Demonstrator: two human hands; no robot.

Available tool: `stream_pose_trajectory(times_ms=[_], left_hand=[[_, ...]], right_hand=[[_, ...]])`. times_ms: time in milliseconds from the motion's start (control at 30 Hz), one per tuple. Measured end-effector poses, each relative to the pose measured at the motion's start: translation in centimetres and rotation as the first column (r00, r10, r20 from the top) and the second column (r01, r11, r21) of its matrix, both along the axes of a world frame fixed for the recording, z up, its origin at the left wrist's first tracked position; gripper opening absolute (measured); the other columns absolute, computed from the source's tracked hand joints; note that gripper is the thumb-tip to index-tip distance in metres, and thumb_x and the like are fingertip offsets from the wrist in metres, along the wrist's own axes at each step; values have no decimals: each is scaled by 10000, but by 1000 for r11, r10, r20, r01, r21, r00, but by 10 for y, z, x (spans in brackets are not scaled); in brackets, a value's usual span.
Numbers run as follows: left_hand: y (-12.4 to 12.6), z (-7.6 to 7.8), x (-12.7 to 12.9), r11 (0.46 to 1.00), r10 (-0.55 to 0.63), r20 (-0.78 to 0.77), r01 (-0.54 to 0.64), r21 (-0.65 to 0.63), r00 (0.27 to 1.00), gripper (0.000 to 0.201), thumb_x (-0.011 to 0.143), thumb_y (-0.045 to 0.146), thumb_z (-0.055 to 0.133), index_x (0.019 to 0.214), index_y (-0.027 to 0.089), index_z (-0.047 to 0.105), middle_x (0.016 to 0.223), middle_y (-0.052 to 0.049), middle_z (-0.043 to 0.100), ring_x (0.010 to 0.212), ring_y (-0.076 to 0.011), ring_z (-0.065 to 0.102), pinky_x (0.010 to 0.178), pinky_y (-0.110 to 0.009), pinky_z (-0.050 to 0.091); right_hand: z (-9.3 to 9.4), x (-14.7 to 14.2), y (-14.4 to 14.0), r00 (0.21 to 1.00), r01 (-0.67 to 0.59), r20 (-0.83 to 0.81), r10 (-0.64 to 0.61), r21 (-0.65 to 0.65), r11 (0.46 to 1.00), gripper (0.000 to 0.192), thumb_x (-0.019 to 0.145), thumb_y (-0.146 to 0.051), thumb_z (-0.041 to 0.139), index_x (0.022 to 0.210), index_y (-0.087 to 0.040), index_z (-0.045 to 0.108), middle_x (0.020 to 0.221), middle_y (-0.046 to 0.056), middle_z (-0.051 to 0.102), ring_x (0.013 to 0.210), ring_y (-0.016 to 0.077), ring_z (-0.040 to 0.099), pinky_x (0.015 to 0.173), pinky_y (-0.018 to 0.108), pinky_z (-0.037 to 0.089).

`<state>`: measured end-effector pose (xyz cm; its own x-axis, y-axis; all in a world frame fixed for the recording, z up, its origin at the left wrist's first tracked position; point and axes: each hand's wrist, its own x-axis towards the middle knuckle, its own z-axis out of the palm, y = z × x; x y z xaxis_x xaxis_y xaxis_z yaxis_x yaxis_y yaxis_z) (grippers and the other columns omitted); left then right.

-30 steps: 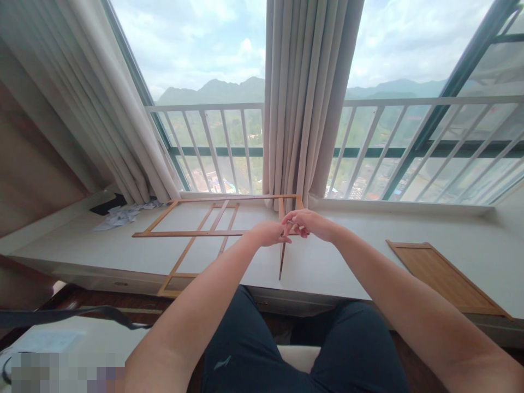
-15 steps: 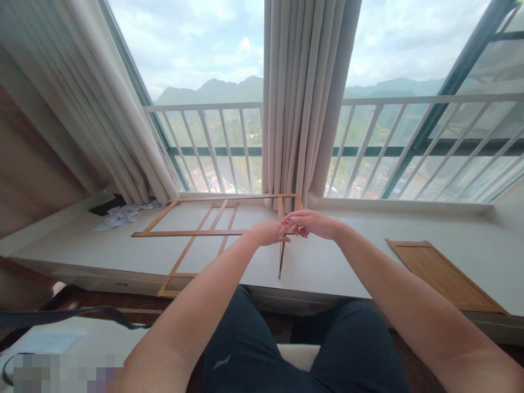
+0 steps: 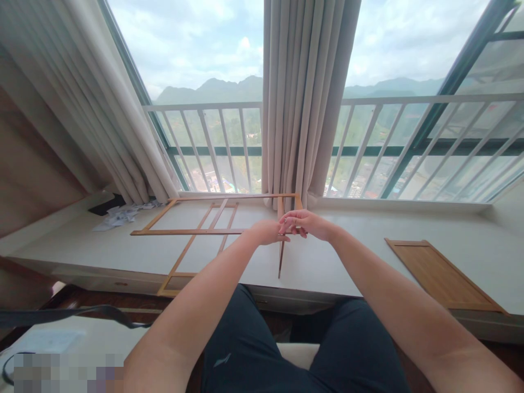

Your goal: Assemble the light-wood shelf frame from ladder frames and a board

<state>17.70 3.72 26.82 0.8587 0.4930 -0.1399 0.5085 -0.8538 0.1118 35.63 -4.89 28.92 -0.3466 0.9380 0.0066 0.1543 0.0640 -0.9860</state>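
A slim wooden frame [image 3: 184,233] stands over the white sill, with a joint near its right end where both my hands meet. My left hand [image 3: 266,232] is wrapped round the frame's front bar close to that joint. Over the same spot, my right hand [image 3: 308,222] has its fingers bent and pinched together, nearly touching the left fingers. Whatever small piece may be between them is too small to make out. Below the hands a narrow wooden slat [image 3: 281,259] points towards me. A second, ladder-like wooden frame [image 3: 182,256] lies under the first one, on the left.
A flat wooden panel [image 3: 446,275] lies on the white sill [image 3: 339,262] at the right. Small plastic bags [image 3: 118,215] and a dark item sit at the far left. Behind are grey curtains [image 3: 307,98] and a white railing [image 3: 221,106] before the window.
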Motion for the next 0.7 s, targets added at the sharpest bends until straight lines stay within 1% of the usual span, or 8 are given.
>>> stream_pose_trajectory(times_ms=[67,133,267,433,567,700], left_hand=[[2,-2,0,1000,-15,9,15,-14,1000,469,908,602,550,1310,372,620,1264,-26,695,1110,-264,665,914,-342,527],[4,-4,1,1000,-3,8,3,-17,1000,481,897,619,554,1306,377,630,1244,-34,703,1092,-274,671,895,-349,533],[4,-4,1,1000,10,-2,-10,-3,1000,473,894,643,537,1274,385,651,1192,-31,722,1045,-271,684,861,-348,534],[-1,-2,0,999,42,-4,-42,14,999,475,890,663,534,1188,327,688,1101,-45,741,1000,-253,692,823,-312,524],[-5,-2,-3,996,73,12,-74,54,997,517,887,692,514,1151,285,693,1040,-71,748,951,-273,703,782,-323,530],[-8,-1,-6,992,96,27,-98,74,995,512,886,692,514,1124,275,693,1023,-74,751,934,-280,709,769,-327,531]], right_hand=[[-2,-1,0,1000,12,4,-12,9,1000,409,864,-528,660,1037,-157,665,979,112,763,629,118,526,425,205,344],[-4,-1,-1,1000,19,7,-19,26,999,411,870,-532,648,1031,-155,659,965,111,762,628,119,524,418,200,345],[-8,-2,-1,999,38,8,-38,70,997,414,886,-535,620,1042,-152,647,927,103,757,612,116,517,403,193,327],[-11,-4,-1,998,62,6,-63,87,994,400,887,-532,606,1013,-154,643,865,82,748,583,114,501,393,201,302],[-11,-6,-1,997,71,19,-74,110,991,374,895,-511,591,1002,-157,644,820,65,733,562,109,478,391,202,274],[-11,-9,-2,996,88,17,-90,117,989,350,894,-488,584,998,-159,646,800,56,718,560,110,471,395,206,277]])
